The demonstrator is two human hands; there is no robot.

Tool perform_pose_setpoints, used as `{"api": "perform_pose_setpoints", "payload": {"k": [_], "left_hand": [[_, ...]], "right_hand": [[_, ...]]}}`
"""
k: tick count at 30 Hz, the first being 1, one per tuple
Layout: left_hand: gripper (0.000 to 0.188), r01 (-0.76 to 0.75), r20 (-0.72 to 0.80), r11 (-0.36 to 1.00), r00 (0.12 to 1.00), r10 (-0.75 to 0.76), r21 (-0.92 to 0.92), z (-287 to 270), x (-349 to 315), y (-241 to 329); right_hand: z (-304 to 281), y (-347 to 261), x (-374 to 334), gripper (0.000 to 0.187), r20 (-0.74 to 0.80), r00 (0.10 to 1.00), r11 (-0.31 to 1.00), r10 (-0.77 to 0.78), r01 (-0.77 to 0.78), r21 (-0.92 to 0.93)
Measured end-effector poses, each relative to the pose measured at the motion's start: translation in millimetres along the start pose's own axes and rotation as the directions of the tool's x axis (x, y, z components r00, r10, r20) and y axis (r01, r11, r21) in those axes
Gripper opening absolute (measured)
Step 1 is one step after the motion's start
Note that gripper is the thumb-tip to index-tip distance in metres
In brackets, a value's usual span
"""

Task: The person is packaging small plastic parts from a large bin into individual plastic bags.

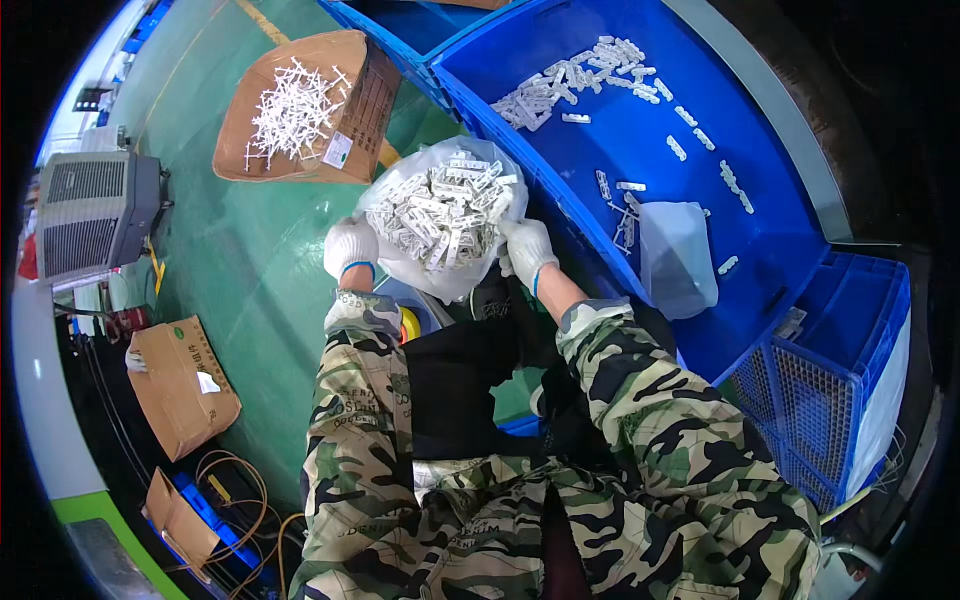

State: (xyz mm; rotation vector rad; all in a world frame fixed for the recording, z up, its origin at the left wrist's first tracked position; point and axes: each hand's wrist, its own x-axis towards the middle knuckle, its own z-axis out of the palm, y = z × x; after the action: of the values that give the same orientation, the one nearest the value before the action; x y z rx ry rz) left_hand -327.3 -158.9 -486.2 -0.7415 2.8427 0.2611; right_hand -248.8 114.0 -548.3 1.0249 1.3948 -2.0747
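Note:
A clear plastic bag (pixel 400 262) full of small white plastic parts (pixel 448 210) is in front of me, its mouth spread wide. My left hand (pixel 351 247), in a white knitted glove with a blue cuff, grips the bag's left side. On the right side, my right hand (pixel 527 247), gloved the same way, has its fingers closed on the bag's edge. The bag hides part of the fingers of both hands. Right beside the bag stands a large blue bin (pixel 590 225) with many similar white parts (pixel 570 85) scattered inside.
Beyond the bag on the left, a cardboard box (pixel 235 110) holds thin white sprues (pixel 295 110). A translucent plastic container (pixel 678 258) lies in the blue bin. Blue crates (pixel 820 390) stand at right. Another carton (pixel 185 385), cables (pixel 255 480) and a grey cooler unit (pixel 95 215) are at left.

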Motion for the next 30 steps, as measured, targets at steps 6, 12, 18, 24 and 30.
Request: {"api": "perform_pose_setpoints", "payload": {"k": [6,12,18,24,30], "left_hand": [[0.046,0.174,-0.144,0.961,0.968,-0.207,-0.214,-7,4,-33],[0.052,0.073,-0.174,0.771,0.957,-0.234,-0.633,-32,-16,-40],[0.036,-0.241,-0.272,0.17,0.944,-0.188,-0.955,-95,-92,-7],[0.032,-0.294,-0.3,0.067,0.947,-0.115,-0.954,-138,-181,-9],[0.034,-0.379,-0.38,0.029,0.924,-0.048,-0.925,-188,-264,-26]], "right_hand": [[26,-4,-36,0.043,0.19,0.914,0.823,-0.359,0.406,-0.397],[28,-51,-106,0.03,0.244,0.903,0.917,-0.354,0.386,-0.097],[-21,-82,-169,0.025,0.277,0.816,0.861,-0.507,0.493,0.124],[-34,-82,-218,0.024,0.024,0.636,0.625,-0.771,0.749,0.22],[-61,-92,-293,0.018,0.097,0.664,0.629,-0.741,0.638,0.444]]}}
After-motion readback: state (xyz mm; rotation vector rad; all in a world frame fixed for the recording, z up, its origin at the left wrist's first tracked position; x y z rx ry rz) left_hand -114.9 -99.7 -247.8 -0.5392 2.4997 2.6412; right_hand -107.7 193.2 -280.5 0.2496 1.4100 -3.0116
